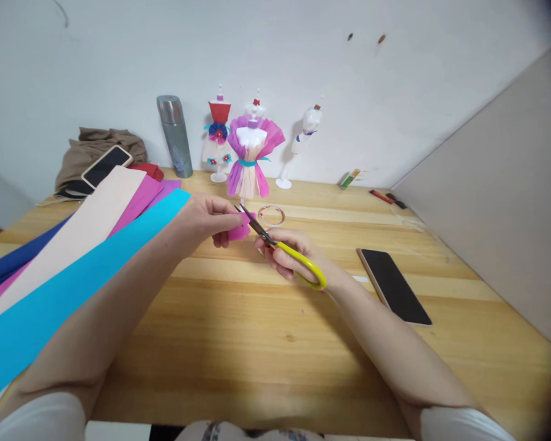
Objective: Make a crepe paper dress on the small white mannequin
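Between the thumb and fingers of my left hand [209,220] is a small piece of bright pink paper [239,229] with a wavy edge. My right hand [287,251] grips a pair of scissors [305,263] with yellow handles and dark blades. The blades are parted, and their tips lie at the upper right edge of the paper. Both hands are above the wooden table [257,349]. Just behind them stands a mini dress form [252,150] in a purple, pink and cream paper dress with a teal belt.
Strips of blue, cream and pink paper [96,263] lie under and beside my left forearm. A tape roll [272,215] sits beyond my hands. A flask [174,136] and more dress forms [219,131] stand along the wall. A dark phone [393,286] lies at right.
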Demonstrator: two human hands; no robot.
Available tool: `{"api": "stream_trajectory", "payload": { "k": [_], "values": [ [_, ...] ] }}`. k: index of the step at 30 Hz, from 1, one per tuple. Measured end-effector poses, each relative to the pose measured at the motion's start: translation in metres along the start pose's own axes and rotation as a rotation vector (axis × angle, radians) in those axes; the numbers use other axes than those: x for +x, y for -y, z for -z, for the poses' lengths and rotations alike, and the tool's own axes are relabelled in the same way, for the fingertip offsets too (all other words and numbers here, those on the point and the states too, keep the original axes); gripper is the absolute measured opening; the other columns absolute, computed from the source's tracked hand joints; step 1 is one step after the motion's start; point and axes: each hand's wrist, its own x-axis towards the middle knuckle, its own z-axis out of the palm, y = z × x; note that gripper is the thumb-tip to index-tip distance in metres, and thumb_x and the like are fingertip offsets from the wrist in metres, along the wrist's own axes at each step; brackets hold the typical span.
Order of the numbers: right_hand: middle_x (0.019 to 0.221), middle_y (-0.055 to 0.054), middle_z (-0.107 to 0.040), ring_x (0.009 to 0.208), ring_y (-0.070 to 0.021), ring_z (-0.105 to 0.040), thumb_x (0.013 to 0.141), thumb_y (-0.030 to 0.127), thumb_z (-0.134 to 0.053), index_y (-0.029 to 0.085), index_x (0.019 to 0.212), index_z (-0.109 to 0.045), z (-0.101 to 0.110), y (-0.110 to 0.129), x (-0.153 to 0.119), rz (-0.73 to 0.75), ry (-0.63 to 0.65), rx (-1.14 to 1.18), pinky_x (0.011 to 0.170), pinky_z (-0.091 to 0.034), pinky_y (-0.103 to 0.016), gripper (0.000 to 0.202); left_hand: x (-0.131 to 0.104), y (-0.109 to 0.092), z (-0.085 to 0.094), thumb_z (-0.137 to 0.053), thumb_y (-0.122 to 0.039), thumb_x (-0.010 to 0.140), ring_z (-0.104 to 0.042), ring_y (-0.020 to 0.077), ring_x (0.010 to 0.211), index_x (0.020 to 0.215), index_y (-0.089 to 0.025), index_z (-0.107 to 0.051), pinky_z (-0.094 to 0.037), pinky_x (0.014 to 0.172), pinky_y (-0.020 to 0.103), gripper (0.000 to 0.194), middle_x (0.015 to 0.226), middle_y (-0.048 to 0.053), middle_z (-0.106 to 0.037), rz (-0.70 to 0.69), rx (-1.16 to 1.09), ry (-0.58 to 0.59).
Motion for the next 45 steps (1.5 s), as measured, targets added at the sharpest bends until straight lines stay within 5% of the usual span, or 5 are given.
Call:
{"api": "stream_trajectory", "payload": {
  "k": [45],
  "values": [
    [0.063,0.007,-0.05,0.04,-0.0031,-0.038,0.087,0.06,-0.07,0.016,0.099,-0.061,-0.0011,0.0004,-0.0013,-0.04,-0.013,0.007,0.039,-0.027,-0.02,0.047,-0.0004,-0.0013,0.005,-0.075,-0.033,0.072,-0.054,0.0092,0.045,0.065,-0.015,-0.07,-0.042,0.043,0.021,0.02,0.056,0.0,-0.064,-0.017,0.001,-0.055]
  ]
}}
